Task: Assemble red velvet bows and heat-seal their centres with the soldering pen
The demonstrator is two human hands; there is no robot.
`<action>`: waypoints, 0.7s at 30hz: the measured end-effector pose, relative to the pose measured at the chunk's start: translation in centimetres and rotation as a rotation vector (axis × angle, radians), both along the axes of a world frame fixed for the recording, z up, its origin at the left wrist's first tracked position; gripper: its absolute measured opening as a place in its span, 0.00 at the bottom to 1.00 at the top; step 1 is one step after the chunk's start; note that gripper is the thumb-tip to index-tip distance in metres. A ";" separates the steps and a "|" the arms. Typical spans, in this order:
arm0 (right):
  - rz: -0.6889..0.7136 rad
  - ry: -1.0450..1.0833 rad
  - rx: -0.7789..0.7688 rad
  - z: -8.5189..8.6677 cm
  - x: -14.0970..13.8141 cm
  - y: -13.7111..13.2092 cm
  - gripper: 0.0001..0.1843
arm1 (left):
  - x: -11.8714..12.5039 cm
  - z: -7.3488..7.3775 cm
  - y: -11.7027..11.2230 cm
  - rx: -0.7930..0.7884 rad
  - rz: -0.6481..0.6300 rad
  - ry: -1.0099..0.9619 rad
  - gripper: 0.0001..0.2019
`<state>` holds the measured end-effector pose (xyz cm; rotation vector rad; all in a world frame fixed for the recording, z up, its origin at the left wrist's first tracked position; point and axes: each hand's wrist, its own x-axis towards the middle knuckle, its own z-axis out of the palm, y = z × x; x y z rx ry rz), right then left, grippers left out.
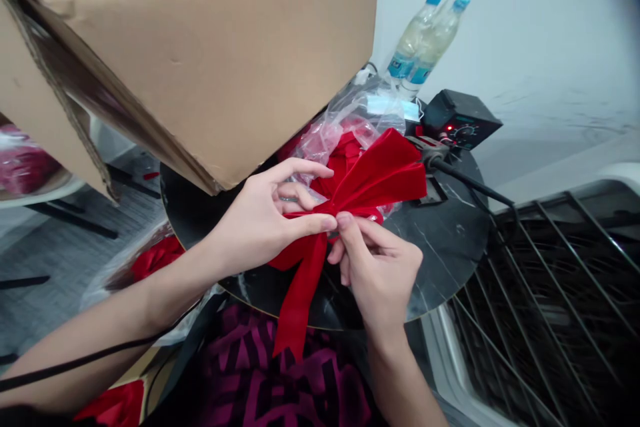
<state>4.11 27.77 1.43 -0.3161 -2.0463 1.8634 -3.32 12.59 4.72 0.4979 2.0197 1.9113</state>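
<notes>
A red velvety ribbon bow [383, 170] is held over the round black table, its loops to the upper right and a notched tail hanging past the front edge. My left hand [280, 210] grips the bow's middle from the left, thumb laid along it and fingers curled behind. From the right, my right hand [375, 257] pinches close to the same spot, thumb against the fingertips. Both thumb tips nearly meet at the centre. What lies under the fingers is hidden. Behind the bow, more red ribbon sits in a clear plastic bag [325, 137].
A large open cardboard box [225, 67] overhangs the table [445, 240] on the left. Two bottles [420, 40], a blue mask [393, 107] and a black control box [460, 120] with a cabled tool stand behind. A metal rack [555, 293] is at right.
</notes>
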 end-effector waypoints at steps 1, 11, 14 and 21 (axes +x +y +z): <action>-0.009 0.009 0.009 0.0 0.1 0.1 0.15 | 0.0 0.0 0.0 0.006 -0.008 -0.013 0.27; -0.088 0.064 0.031 -0.3 -0.2 0.6 0.10 | 0.3 -0.6 1.4 0.102 -0.040 -0.109 0.17; -0.079 0.035 -0.009 -0.6 -0.3 0.8 0.11 | 0.0 -1.0 1.5 0.167 -0.073 -0.120 0.16; -0.079 0.005 -0.010 -0.5 -0.5 1.0 0.14 | -0.5 -2.2 1.5 0.110 -0.113 0.091 0.03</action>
